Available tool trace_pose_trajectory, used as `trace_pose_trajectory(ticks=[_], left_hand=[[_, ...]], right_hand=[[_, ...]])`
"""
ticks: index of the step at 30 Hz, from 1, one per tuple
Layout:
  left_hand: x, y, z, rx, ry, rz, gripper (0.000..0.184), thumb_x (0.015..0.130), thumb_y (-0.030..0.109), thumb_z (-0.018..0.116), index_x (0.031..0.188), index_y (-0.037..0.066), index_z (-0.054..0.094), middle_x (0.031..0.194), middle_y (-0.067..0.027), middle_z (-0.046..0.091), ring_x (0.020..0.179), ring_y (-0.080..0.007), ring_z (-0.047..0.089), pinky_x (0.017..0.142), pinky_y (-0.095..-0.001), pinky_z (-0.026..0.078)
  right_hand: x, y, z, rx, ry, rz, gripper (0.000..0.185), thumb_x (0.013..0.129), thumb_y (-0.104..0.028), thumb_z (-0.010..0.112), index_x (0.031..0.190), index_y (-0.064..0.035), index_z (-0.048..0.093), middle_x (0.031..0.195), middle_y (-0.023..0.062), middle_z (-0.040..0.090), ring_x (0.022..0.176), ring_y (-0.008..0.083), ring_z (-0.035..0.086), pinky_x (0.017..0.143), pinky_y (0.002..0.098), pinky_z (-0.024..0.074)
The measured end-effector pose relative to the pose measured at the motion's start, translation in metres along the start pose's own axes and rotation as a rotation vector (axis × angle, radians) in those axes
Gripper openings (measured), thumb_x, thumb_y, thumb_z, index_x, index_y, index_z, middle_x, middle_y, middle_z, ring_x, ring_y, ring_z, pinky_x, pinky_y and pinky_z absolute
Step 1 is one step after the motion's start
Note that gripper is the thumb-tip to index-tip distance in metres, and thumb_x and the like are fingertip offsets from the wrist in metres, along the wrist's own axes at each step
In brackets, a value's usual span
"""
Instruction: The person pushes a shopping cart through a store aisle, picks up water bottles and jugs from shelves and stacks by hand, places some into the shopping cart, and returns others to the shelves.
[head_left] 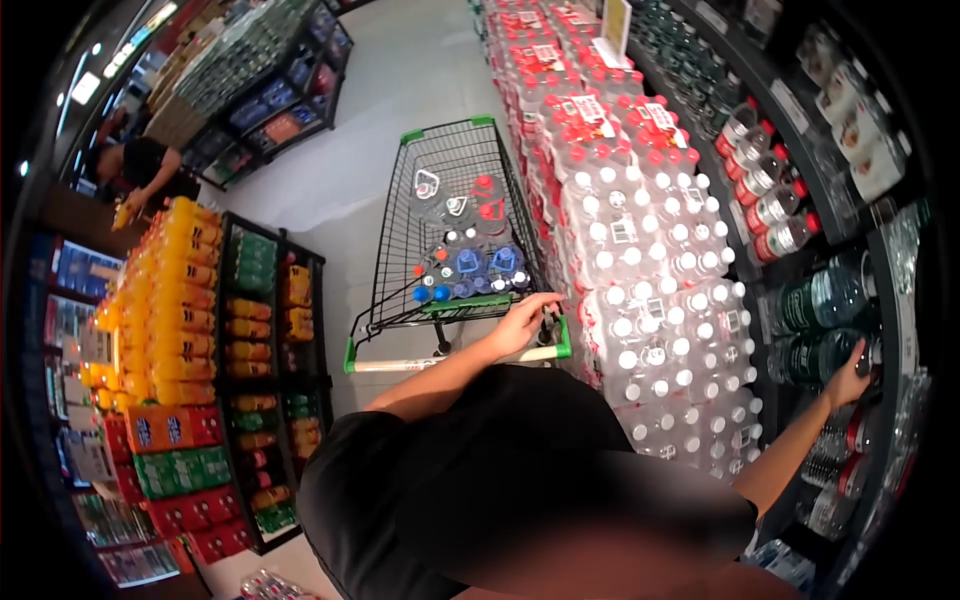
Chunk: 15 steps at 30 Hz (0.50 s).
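A shopping cart (380, 262) with a green-ended handle stands in front of me, with several bottles of water inside. My left hand (524, 322) is above the right end of the cart handle, close to the shrink-wrapped bottle packs (650, 325). Its fingers are stretched out, loosely bent, and hold nothing that I can see. On the right shelf, my right hand (850, 376) is closed around the neck end of a large water bottle (815, 355) with a dark green label, lying on its side. The fingertips are partly hidden. Another such bottle (822, 298) lies just beyond it.
Red-capped bottle packs (580, 115) continue the stack along the aisle. Red-labelled bottles (785, 238) line the right shelf. Orange drinks (175, 300) are piled on the left, where another person (150, 170) stands. The grey floor (390, 70) runs ahead between displays.
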<state>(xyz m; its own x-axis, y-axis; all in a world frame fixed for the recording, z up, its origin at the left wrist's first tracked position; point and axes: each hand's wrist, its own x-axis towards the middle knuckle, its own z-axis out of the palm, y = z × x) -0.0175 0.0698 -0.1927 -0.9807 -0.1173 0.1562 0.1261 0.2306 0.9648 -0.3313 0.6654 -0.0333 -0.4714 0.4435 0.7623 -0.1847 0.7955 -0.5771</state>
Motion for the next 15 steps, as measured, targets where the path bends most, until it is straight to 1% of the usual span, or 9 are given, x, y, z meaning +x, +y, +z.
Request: trace_pose_trajectory(ticks=[1, 2, 4, 6, 8, 11, 13, 14, 15], left_hand=[[-0.003, -0.002, -0.004, 0.048, 0.032, 0.046, 0.055, 0.083, -0.016, 0.045, 0.13, 0.01, 0.055, 0.109, -0.0073, 0.059, 0.092, -0.0162, 0.056, 0.081, -0.0272, 0.046], [-0.008, -0.005, -0.01, 0.04, 0.03, -0.002, 0.055, 0.083, -0.016, 0.046, 0.131, 0.011, 0.055, 0.11, -0.0066, 0.059, 0.091, -0.015, 0.056, 0.081, -0.0265, 0.046], [-0.018, -0.012, -0.019, 0.014, 0.017, -0.102, 0.054, 0.085, -0.016, 0.048, 0.132, 0.011, 0.053, 0.112, -0.0052, 0.06, 0.089, -0.0124, 0.056, 0.08, -0.025, 0.045], [-0.026, -0.015, -0.027, -0.023, 0.07, -0.079, 0.049, 0.086, -0.012, 0.055, 0.131, 0.009, 0.054, 0.109, -0.0064, 0.063, 0.092, -0.0138, 0.06, 0.083, -0.0269, 0.049], [-0.036, -0.009, -0.036, -0.015, 0.097, -0.132, 0.047, 0.086, -0.009, 0.058, 0.129, 0.009, 0.055, 0.109, -0.0068, 0.065, 0.093, -0.0141, 0.061, 0.083, -0.0277, 0.05], [-0.05, -0.012, -0.054, 0.148, 0.173, -0.098, 0.037, 0.078, -0.01, 0.058, 0.111, 0.006, 0.063, 0.098, -0.0059, 0.063, 0.087, -0.0158, 0.058, 0.081, -0.0277, 0.05], [-0.055, -0.01, -0.067, 0.262, 0.227, -0.113, 0.029, 0.073, -0.011, 0.056, 0.097, 0.004, 0.065, 0.091, -0.0059, 0.062, 0.086, -0.0188, 0.054, 0.076, -0.0285, 0.05], [-0.058, -0.012, -0.075, 0.291, 0.241, -0.146, 0.027, 0.073, -0.01, 0.057, 0.093, 0.004, 0.066, 0.087, -0.0057, 0.062, 0.085, -0.02, 0.053, 0.072, -0.0292, 0.05], [-0.059, -0.012, -0.082, 0.306, 0.267, -0.14, 0.026, 0.073, -0.01, 0.057, 0.092, 0.004, 0.066, 0.086, -0.0055, 0.062, 0.085, -0.0201, 0.053, 0.071, -0.0294, 0.049]], right_hand=[[0.001, -0.007, 0.002, -0.083, -0.004, 0.032, 0.062, 0.076, -0.051, 0.079, 0.112, -0.0005, 0.069, 0.112, 0.0151, 0.07, 0.101, 0.0293, 0.067, 0.091, 0.0373, 0.049], [0.0, -0.017, 0.003, -0.172, -0.006, 0.063, 0.065, 0.075, -0.054, 0.078, 0.112, -0.0016, 0.069, 0.112, 0.0158, 0.07, 0.103, 0.0314, 0.066, 0.092, 0.0384, 0.0485], [-0.001, -0.019, 0.008, -0.162, 0.058, 0.095, 0.069, 0.073, -0.06, 0.076, 0.113, -0.0037, 0.069, 0.115, 0.0163, 0.069, 0.106, 0.0342, 0.064, 0.093, 0.0399, 0.0477], [-0.004, -0.021, 0.009, -0.166, 0.113, 0.088, 0.072, 0.072, -0.059, 0.077, 0.117, -0.0041, 0.067, 0.119, 0.0157, 0.067, 0.109, 0.0332, 0.062, 0.095, 0.0396, 0.0472], [-0.007, -0.024, 0.008, -0.159, 0.137, 0.058, 0.076, 0.072, -0.059, 0.078, 0.119, -0.0012, 0.065, 0.12, 0.0179, 0.066, 0.11, 0.034, 0.062, 0.095, 0.0392, 0.047], [0.003, -0.01, 0.007, -0.131, 0.122, -0.044, 0.074, 0.075, -0.055, 0.077, 0.12, 0.0024, 0.063, 0.125, 0.0213, 0.061, 0.112, 0.0357, 0.059, 0.096, 0.0403, 0.0465], [0.001, -0.019, 0.001, -0.089, 0.123, -0.165, 0.073, 0.079, -0.049, 0.076, 0.124, 0.0058, 0.056, 0.127, 0.0253, 0.057, 0.113, 0.0374, 0.058, 0.096, 0.0426, 0.0467], [0.0, -0.025, -0.001, -0.065, 0.123, -0.225, 0.073, 0.081, -0.046, 0.075, 0.126, 0.0074, 0.053, 0.128, 0.0272, 0.054, 0.113, 0.0382, 0.057, 0.095, 0.0438, 0.0468], [-0.006, -0.033, -0.004, 0.03, 0.15, -0.183, 0.072, 0.082, -0.042, 0.075, 0.128, 0.0083, 0.049, 0.128, 0.0285, 0.052, 0.113, 0.0387, 0.056, 0.095, 0.0449, 0.0469]])
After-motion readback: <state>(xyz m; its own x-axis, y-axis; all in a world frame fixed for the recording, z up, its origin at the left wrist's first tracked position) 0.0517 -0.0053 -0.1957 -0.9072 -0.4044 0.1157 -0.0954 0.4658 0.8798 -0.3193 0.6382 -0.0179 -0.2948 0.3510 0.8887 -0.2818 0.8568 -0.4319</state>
